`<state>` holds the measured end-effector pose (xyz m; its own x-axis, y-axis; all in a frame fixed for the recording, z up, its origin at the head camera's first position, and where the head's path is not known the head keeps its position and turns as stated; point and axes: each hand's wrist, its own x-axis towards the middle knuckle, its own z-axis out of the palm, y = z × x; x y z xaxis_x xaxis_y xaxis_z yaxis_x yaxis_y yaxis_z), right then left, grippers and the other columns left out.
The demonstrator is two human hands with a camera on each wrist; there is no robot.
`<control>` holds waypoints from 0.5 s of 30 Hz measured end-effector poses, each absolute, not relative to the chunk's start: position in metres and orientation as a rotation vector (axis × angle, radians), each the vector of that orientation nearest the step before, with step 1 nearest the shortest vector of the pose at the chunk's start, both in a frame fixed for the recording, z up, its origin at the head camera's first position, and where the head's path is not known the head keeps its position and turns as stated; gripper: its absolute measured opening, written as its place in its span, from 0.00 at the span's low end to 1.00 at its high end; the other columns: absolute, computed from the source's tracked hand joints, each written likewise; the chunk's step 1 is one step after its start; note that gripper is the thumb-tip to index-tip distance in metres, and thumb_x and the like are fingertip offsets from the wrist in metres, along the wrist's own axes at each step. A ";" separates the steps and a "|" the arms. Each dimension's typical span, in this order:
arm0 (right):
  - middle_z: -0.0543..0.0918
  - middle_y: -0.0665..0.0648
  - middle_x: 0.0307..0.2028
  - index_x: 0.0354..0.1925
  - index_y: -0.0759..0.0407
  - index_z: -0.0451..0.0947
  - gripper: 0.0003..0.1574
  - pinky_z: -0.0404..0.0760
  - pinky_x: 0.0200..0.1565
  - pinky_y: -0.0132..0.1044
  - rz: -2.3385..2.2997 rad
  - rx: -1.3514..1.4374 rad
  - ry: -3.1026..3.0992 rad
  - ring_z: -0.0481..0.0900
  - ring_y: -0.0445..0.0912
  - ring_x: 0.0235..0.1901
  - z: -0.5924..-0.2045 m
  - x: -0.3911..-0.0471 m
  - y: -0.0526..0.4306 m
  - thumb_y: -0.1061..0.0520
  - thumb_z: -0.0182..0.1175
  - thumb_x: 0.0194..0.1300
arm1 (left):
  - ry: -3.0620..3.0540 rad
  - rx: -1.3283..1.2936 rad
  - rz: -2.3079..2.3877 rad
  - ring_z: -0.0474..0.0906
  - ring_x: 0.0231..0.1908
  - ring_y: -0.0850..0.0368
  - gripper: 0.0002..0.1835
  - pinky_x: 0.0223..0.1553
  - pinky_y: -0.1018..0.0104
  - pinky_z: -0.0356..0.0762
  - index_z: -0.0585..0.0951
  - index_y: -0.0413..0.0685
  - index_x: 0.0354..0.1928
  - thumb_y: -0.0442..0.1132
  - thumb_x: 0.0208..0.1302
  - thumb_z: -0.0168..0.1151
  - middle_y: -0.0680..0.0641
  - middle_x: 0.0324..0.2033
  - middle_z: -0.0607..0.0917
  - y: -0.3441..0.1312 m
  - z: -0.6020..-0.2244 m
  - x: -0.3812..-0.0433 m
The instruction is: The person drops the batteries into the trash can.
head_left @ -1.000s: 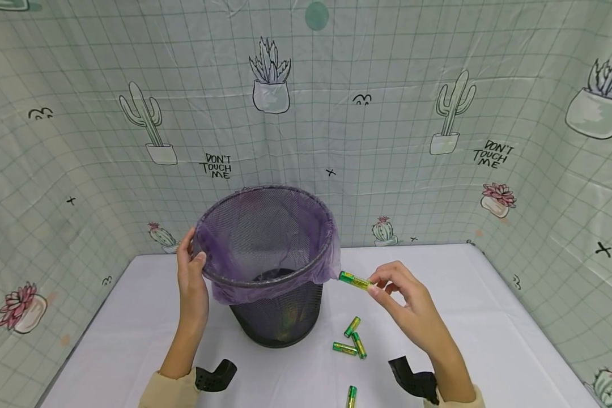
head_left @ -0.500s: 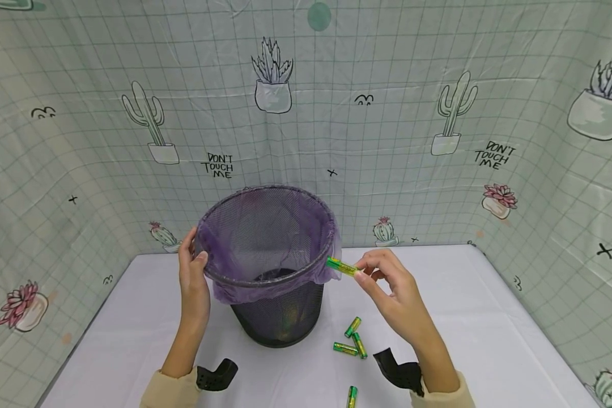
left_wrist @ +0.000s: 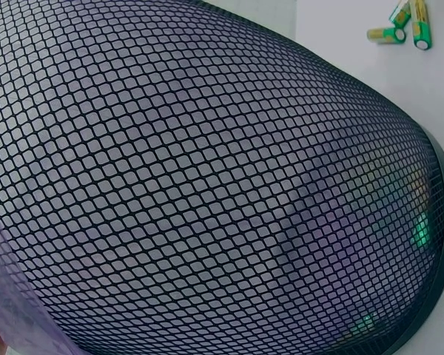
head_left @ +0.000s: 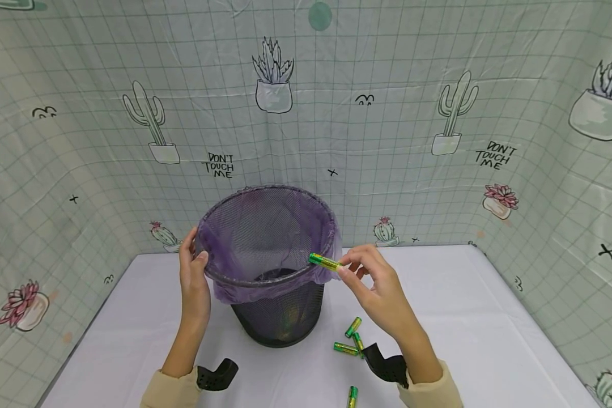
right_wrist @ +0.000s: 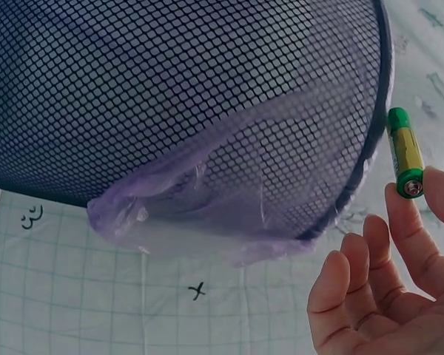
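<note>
My left hand grips the rim of a black mesh wastebasket on its left side, thumb over the edge. The basket leans toward me, and a purple bin liner folds over its rim. Between thumb and fingertip, my right hand pinches a green and yellow battery by one end. Its far end overlaps the basket's right rim in the head view. The right wrist view shows the battery just beyond the rim, the other fingers loosely bent. Green and yellow patches show through the mesh low in the basket in the left wrist view.
Right of the basket, a battery lies close to another battery and a third partly behind the right wrist's black mount. One more battery lies nearer the front. A cactus-print cloth hangs behind the white table.
My right hand has moved left and slightly up with the battery, from beside the basket to over its right rim. The left hand and the basket have stayed in place.
</note>
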<state>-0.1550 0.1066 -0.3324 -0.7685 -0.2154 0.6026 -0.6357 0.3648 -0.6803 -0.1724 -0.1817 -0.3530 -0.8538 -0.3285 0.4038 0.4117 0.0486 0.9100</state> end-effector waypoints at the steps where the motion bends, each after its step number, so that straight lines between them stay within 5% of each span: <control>1: 0.76 0.51 0.41 0.39 0.58 0.77 0.06 0.73 0.38 0.30 1.383 0.742 -2.222 0.71 0.38 0.36 -0.333 -0.155 0.105 0.64 0.57 0.62 | -1.814 -0.083 -1.857 0.53 0.67 0.55 0.30 0.65 0.61 0.49 0.56 0.51 0.69 0.41 0.64 0.38 0.48 0.68 0.59 -0.182 -0.353 -0.172; 15: 0.76 0.51 0.39 0.40 0.59 0.77 0.07 0.74 0.37 0.31 1.406 0.743 -2.236 0.72 0.39 0.36 -0.329 -0.159 0.092 0.61 0.58 0.61 | -1.821 -0.083 -1.843 0.55 0.66 0.57 0.29 0.63 0.62 0.51 0.57 0.53 0.69 0.41 0.64 0.38 0.50 0.67 0.60 -0.183 -0.355 -0.173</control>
